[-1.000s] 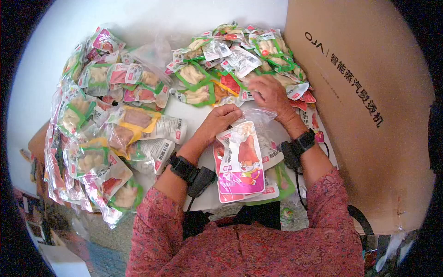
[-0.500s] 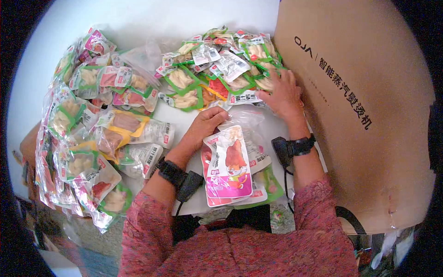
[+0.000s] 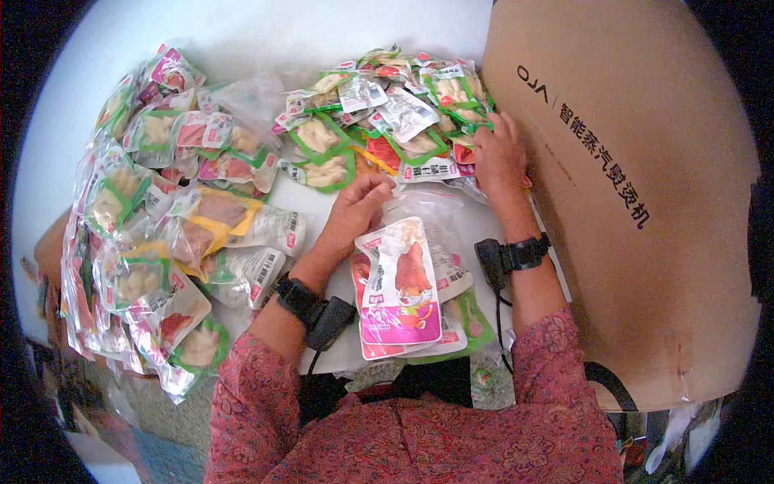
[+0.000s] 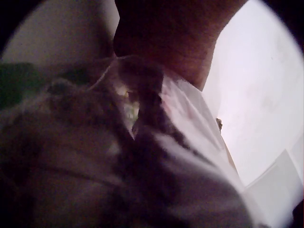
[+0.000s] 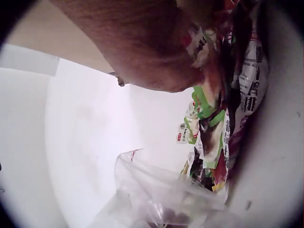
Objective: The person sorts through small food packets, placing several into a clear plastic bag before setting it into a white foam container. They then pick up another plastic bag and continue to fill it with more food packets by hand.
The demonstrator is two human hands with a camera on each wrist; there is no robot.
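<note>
My left hand grips the upper left edge of a clear zip bag. Inside that bag lie several snack packets, a white and pink one with a drumstick picture on top. In the left wrist view the plastic fills the lower part, dark and blurred. My right hand reaches in at the right end of a heap of vacuum-sealed snack packets, next to a small red-and-green packet. Its fingertips are hidden among packets in the right wrist view, so I cannot tell whether they hold one.
On the left, filled clear bags of packets are piled up to the table's front edge. A large brown carton stands close along the right side. The white table top shows between the two piles.
My right hand has moved from above the bag's mouth rightward to the right end of the heap. The left hand stays at the bag's edge. The head view has shifted slightly.
</note>
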